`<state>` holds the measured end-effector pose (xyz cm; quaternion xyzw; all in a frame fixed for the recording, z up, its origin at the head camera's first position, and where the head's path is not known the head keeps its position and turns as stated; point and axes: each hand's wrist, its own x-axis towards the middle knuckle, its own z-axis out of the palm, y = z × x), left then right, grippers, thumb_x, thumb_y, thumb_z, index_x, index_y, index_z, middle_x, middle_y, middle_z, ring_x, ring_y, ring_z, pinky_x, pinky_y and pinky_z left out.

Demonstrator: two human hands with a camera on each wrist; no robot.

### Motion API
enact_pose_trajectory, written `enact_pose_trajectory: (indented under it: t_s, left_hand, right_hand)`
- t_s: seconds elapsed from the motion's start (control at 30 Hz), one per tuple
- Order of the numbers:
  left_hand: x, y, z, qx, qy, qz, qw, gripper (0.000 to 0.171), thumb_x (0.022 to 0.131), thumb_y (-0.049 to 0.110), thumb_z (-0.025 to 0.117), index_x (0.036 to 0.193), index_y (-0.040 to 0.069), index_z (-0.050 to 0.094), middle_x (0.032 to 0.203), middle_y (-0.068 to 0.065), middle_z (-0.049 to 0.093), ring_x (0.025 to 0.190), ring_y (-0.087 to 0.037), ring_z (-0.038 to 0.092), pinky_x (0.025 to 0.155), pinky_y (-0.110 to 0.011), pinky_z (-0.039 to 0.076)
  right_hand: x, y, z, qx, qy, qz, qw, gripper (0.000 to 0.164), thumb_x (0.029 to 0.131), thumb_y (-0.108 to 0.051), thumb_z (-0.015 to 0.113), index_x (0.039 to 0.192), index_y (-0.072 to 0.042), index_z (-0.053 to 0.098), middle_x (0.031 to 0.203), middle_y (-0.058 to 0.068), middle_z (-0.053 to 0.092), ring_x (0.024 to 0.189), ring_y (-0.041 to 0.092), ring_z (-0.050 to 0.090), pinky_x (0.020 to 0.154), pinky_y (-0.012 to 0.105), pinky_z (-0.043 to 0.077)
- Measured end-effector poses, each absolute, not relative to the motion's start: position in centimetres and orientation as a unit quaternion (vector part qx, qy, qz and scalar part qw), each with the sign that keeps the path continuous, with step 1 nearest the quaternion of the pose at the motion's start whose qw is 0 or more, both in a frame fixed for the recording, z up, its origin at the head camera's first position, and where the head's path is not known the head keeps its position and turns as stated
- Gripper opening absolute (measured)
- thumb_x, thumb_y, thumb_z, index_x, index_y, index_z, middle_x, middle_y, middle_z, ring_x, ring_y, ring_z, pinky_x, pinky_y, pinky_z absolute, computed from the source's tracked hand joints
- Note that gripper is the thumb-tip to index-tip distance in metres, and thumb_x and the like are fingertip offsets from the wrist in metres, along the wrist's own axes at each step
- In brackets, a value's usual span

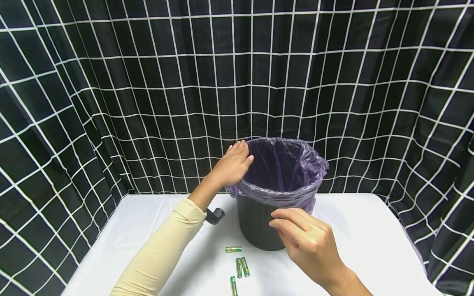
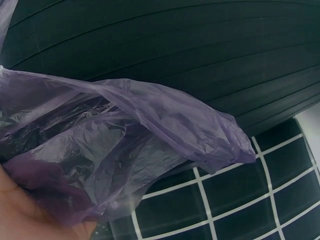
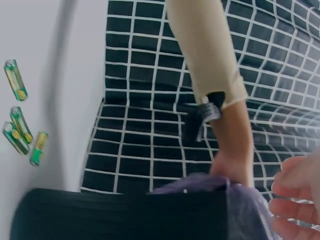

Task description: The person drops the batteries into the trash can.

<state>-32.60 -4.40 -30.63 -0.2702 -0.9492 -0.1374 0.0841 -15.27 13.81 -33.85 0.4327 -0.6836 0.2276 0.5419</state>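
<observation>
A dark ribbed trash bin [image 1: 259, 222] stands upright, lined with a purple plastic bag [image 1: 275, 197] folded over its rim. My left hand [image 1: 234, 162] rests on the left side of the lined rim, fingers extended and thumb towards the opening. In the left wrist view, the bag's loose edge [image 2: 175, 120] hangs beside that hand [image 2: 30, 215], part of which is hidden. In front of the bin's right side, my right hand [image 1: 311, 244] hovers with loosely bent fingers. Nothing shows between those fingers [image 3: 292, 200] in the right wrist view.
Several green batteries [image 1: 238, 268] lie on the white tabletop [image 1: 148, 213], in front of the bin and left of my right hand. A black curtain [image 1: 222, 94] with a white grid surrounds the table at the back and sides. A black wrist strap [image 1: 214, 216] is on my left arm.
</observation>
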Motion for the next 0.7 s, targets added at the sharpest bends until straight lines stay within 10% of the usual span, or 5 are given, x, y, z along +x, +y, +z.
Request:
enact_pose_trajectory:
  t_s: [0.7]
  left_hand:
    - [-32.7, -4.3, -30.7, -0.268, -0.951, -0.134, 0.078, 0.057, 0.103, 0.032, 0.023, 0.147, -0.004, 0.02, 0.155, -0.017, 0.013, 0.144, -0.024, 0.003, 0.116, -0.031, -0.002]
  right_hand:
    - [-15.4, 11.8, -42.1, 0.428, -0.719, 0.261, 0.481, 0.018, 0.094, -0.016, 0.057, 0.082, -0.009, 0.069, 0.086, -0.001, 0.066, 0.074, 0.012, 0.064, 0.064, 0.025, 0.053]
